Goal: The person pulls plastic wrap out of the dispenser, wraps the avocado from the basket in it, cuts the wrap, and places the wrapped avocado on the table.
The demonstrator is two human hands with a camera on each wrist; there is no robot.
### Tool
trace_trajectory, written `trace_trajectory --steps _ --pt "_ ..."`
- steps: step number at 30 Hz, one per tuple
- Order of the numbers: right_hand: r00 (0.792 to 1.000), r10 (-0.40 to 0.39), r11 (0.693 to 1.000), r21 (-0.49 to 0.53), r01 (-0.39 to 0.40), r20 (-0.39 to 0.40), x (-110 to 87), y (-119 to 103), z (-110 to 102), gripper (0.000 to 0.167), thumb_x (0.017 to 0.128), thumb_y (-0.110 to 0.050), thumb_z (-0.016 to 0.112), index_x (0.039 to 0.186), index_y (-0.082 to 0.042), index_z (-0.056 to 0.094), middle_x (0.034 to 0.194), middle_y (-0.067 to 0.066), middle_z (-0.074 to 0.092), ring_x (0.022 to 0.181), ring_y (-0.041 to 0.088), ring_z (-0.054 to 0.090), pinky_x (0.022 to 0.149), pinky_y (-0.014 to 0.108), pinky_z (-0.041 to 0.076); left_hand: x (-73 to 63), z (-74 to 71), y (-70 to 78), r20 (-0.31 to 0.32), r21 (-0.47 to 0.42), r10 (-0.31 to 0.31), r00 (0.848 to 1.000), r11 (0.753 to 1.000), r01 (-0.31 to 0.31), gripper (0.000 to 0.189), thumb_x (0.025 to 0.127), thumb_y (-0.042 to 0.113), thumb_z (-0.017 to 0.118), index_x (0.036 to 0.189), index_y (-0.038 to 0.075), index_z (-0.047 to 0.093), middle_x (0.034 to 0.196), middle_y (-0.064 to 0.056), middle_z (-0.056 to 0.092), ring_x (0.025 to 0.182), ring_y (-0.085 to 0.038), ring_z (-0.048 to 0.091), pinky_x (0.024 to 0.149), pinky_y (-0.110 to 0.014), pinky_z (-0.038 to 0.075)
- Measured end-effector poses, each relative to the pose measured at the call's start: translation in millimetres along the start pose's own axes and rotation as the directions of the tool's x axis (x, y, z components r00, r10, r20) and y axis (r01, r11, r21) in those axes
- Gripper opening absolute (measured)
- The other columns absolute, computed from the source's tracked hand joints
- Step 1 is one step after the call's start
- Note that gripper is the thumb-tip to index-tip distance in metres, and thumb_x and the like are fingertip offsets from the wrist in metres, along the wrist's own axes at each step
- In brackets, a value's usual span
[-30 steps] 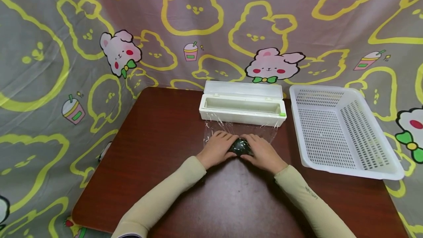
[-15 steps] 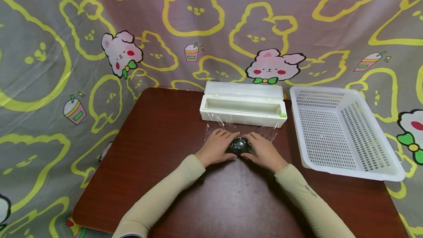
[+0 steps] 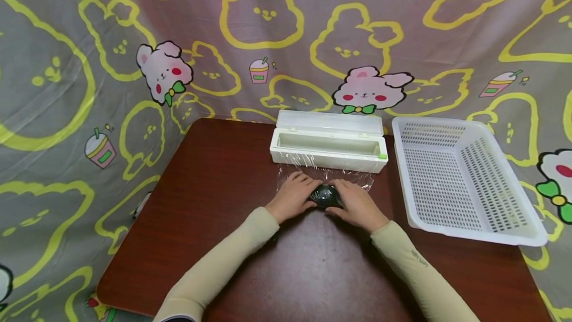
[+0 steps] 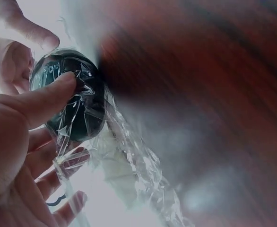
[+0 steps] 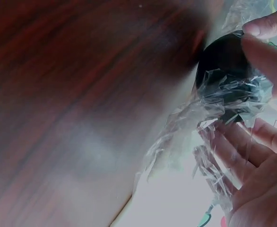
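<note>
A dark, glossy rounded object (image 3: pixel 325 196), greenish-black, sits in the middle between both hands, partly covered in crinkled cling film (image 4: pixel 138 165). My left hand (image 3: pixel 292 197) grips its left side, the thumb (image 4: pixel 58 92) laid over the wrapped surface in the left wrist view. On the other side my right hand (image 3: pixel 356 204) holds it between thumb and fingers. The right wrist view has the film bunched (image 5: pixel 219 97) around the dark object (image 5: pixel 226 59). From the object the film runs to the front of a long white dispenser box (image 3: pixel 328 159), its lid raised. The object's exact kind cannot be told.
At the right stands a white perforated plastic basket (image 3: pixel 403 188). The reddish-brown table (image 3: pixel 214 183) has rounded corners, and a patterned curtain (image 3: pixel 295 29) hangs behind it and along the left.
The dark object has turned a little between the hands and shifted slightly away from the body. The film in front of the box shows more creases. Both hands have barely moved.
</note>
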State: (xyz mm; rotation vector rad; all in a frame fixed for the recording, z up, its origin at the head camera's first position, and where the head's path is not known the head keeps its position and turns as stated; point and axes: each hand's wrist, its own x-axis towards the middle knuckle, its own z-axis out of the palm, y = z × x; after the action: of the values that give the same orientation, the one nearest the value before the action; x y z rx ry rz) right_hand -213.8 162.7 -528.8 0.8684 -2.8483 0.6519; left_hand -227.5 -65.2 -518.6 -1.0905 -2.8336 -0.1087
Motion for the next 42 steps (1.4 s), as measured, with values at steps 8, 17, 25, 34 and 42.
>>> trace_trajectory --steps 8,17,25,34,42 --pt "1.000 -0.005 1.000 0.003 0.005 -0.025 3.4 1.7 -0.4 0.059 0.079 -0.029 0.092 0.126 -0.007 0.062 0.124 0.012 0.061 0.106 0.033 0.068 0.091 0.051 0.057 1.4 0.8 -0.8 0.028 -0.031 0.005 1.000 1.000 -0.005 0.064 0.095 0.042 0.074 0.149 0.014 0.054 0.138 -0.001 0.068 0.130 -0.020 0.059 0.122 -0.041 0.035" --pt "1.000 -0.005 1.000 -0.005 0.005 -0.003 3.6 2.6 -3.4 0.060 0.082 -0.030 0.089 0.129 -0.006 0.061 0.117 0.012 0.065 0.103 0.036 0.069 0.092 0.054 0.056 3.7 3.1 0.0 0.068 -0.069 -0.016 0.998 0.997 0.021 0.079 0.092 0.048 0.076 0.156 0.013 0.044 0.141 -0.001 0.065 0.130 -0.021 0.057 0.123 -0.041 0.033" --pt "1.000 -0.004 1.000 -0.013 0.004 -0.004 6.8 2.5 0.8 0.075 0.081 -0.036 0.089 0.142 -0.007 0.054 0.122 0.016 0.065 0.098 0.040 0.069 0.086 0.055 0.057 7.1 5.6 -4.7 0.053 -0.124 -0.019 0.998 0.992 0.025 0.065 0.096 0.040 0.074 0.150 0.011 0.051 0.136 -0.004 0.067 0.127 -0.023 0.060 0.121 -0.041 0.037" --pt "1.000 -0.004 0.999 -0.042 0.003 -0.019 9.7 3.1 1.5 0.067 0.079 -0.034 0.091 0.134 -0.009 0.062 0.122 0.014 0.067 0.104 0.037 0.068 0.089 0.055 0.056 6.7 4.6 -5.7 0.070 -0.129 -0.036 0.997 0.991 0.044 0.073 0.091 0.050 0.076 0.150 0.013 0.052 0.139 -0.004 0.064 0.129 -0.023 0.057 0.121 -0.041 0.036" --pt "0.999 -0.023 0.999 -0.040 0.022 -0.027 14.3 5.3 -1.2 0.066 0.080 -0.033 0.091 0.134 -0.008 0.064 0.126 0.015 0.065 0.111 0.038 0.067 0.092 0.056 0.055 10.5 2.9 -5.4 0.008 -0.049 -0.032 0.999 0.998 0.032 0.064 0.091 0.045 0.078 0.143 0.015 0.058 0.131 -0.002 0.067 0.127 -0.023 0.058 0.119 -0.041 0.038"
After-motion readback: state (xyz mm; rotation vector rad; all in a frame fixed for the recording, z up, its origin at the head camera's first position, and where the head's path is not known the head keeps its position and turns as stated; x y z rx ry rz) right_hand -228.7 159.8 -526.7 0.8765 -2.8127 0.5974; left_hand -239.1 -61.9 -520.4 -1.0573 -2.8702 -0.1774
